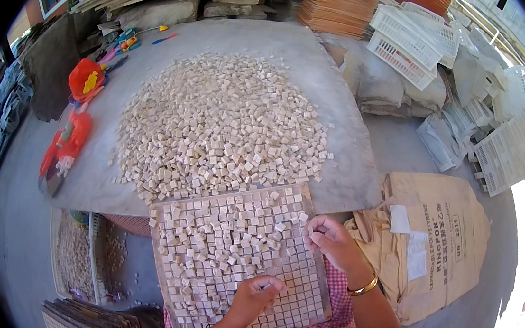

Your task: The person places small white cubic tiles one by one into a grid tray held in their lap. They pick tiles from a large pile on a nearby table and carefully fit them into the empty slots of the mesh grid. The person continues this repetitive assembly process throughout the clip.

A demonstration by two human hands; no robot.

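A gridded tray [308,200] rests at a slant over my lap, its upper end against the table. Small pale square tiles [202,235] lie loose and jumbled over its left and upper part. Toward the lower right, tiles [300,285] sit in neat rows in the grid. My right hand [333,242] is at the tray's right edge, fingers curled and pinched together. Low over the tray's middle is my left hand [257,298], closed with thumb against fingers. Whatever either hand pinches is too small or hidden to make out.
A large heap of tiles [222,120] covers the grey table [355,174]. Red toys [75,133] line its left edge. A brown sack [440,249] lies right. A crate of tiles [74,253] and stacked boards [89,319] are at lower left. White baskets [405,44] stand beyond.
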